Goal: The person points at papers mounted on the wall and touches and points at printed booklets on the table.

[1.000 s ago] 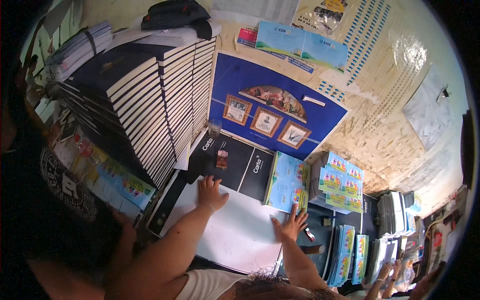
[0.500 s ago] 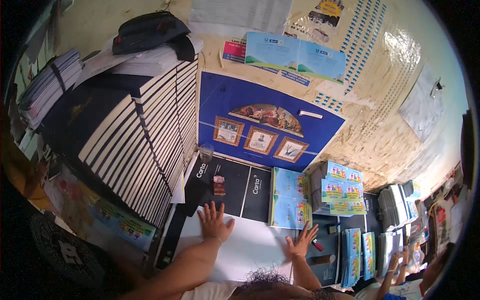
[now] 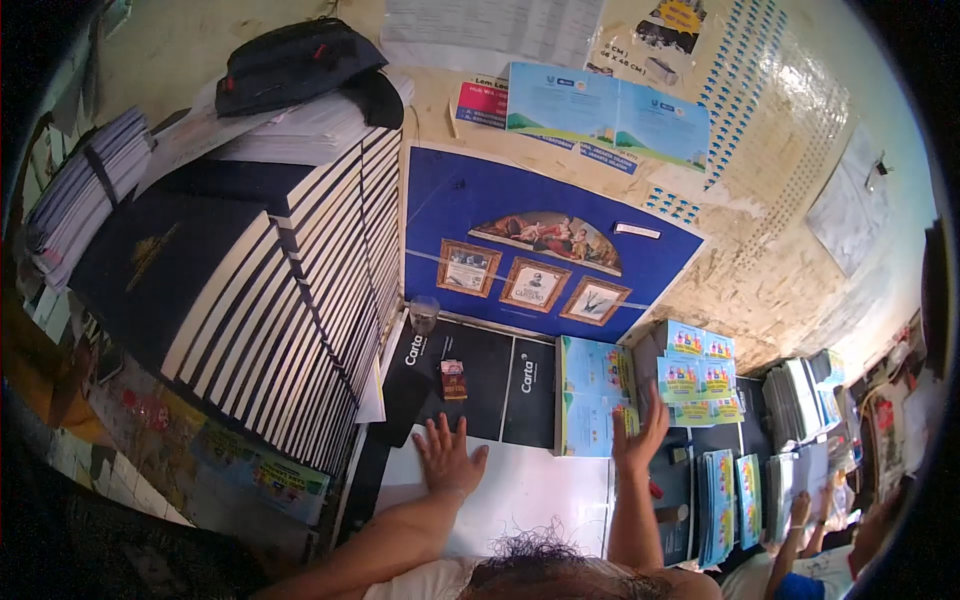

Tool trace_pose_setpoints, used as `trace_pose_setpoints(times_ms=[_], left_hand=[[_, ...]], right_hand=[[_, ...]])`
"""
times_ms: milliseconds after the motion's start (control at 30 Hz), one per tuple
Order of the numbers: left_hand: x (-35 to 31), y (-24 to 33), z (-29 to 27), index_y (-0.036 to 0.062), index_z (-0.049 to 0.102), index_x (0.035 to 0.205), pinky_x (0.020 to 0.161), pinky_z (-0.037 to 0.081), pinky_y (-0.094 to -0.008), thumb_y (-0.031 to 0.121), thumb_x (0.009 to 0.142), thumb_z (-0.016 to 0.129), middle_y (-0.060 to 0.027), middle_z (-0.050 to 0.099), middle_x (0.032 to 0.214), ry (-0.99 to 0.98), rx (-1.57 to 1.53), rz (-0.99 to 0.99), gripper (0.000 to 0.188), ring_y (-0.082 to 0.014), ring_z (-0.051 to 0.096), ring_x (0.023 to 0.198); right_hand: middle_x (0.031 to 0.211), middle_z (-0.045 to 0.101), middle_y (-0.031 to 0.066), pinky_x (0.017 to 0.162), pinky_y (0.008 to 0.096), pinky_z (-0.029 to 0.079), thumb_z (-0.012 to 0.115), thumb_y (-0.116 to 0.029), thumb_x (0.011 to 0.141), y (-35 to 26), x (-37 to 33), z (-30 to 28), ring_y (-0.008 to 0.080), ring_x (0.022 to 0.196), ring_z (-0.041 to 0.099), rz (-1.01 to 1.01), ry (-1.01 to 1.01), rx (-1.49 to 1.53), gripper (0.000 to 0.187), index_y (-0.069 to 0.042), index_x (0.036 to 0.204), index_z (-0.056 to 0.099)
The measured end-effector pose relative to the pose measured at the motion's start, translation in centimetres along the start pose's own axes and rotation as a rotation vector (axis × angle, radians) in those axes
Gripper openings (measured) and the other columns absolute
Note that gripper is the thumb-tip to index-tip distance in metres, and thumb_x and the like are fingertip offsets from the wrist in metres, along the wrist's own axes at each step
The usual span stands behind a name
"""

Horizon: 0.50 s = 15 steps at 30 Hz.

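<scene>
your spread left hand (image 3: 450,460) likely steadies the white sheet (image 3: 550,480); your uncurled right hand (image 3: 640,438) hovers by blue booklets (image 3: 590,390).

Uneven light — fisheye rim showing black.
Glare is sitting on the upper-right wall (image 3: 812,108); the white sheet (image 3: 545,490) is reflecting brightly — the lower-left corner is lying in gloom. The tall book stack (image 3: 305,300) is bowing with the lens; centre is reading fairly sharp, far-right clutter (image 3: 885,435) looking soft.

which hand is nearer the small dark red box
Left: the left hand is just this side of the small dark red box; the right hand is farther away, to its right.
</scene>
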State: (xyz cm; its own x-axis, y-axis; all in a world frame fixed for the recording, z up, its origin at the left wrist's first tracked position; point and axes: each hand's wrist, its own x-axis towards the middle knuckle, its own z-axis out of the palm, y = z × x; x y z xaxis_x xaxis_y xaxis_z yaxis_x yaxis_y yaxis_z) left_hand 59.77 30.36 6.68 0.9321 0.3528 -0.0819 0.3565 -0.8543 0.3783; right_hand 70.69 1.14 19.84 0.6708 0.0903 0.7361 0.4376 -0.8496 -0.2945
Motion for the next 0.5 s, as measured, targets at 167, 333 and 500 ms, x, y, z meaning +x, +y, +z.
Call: trace_pose_setpoints(times_ms=[167,333,500], left_hand=[[0.4,-0.2,-0.9,0.0158,0.027,0.17,0.129,-0.006,-0.0662,0.062,0.103,0.048,-0.0217,0.012,0.178,0.007,-0.039,-0.016,0.085,-0.0424,0.002,0.165],[-0.2,-0.5,-0.1,0.0152,0.03,0.169,0.128,-0.006,-0.0672,0.06,0.101,0.053,-0.0225,0.014,0.177,0.076,-0.112,0.015,0.085,-0.0443,0.003,0.164],[-0.8,-0.3,0.8,0.0207,0.034,0.168,0.13,-0.003,-0.0653,0.062,0.098,0.055,-0.0175,0.02,0.177,0.136,-0.062,0.013,0.083,-0.0401,0.01,0.165]], right_hand=[[0.123,0.069,0.0229,0.094,0.0447,0.054,0.084,-0.01,0.081,-12.0,21.4,-0.3,0.0393,0.109,0.068,-0.464,0.073,0.323,0.077,-0.001,0.152,0.054],[0.123,0.071,0.0177,0.088,0.0474,0.058,0.081,-0.021,0.088,-21.2,36.7,-0.3,0.0382,0.108,0.071,-0.738,0.026,0.19,0.083,-0.018,0.162,0.043],[0.125,0.07,0.0174,0.092,0.0499,0.06,0.086,-0.01,0.083,-25.0,48.0,1.3,0.0384,0.111,0.071,-0.805,0.231,-0.231,0.106,-0.036,0.168,0.028]])
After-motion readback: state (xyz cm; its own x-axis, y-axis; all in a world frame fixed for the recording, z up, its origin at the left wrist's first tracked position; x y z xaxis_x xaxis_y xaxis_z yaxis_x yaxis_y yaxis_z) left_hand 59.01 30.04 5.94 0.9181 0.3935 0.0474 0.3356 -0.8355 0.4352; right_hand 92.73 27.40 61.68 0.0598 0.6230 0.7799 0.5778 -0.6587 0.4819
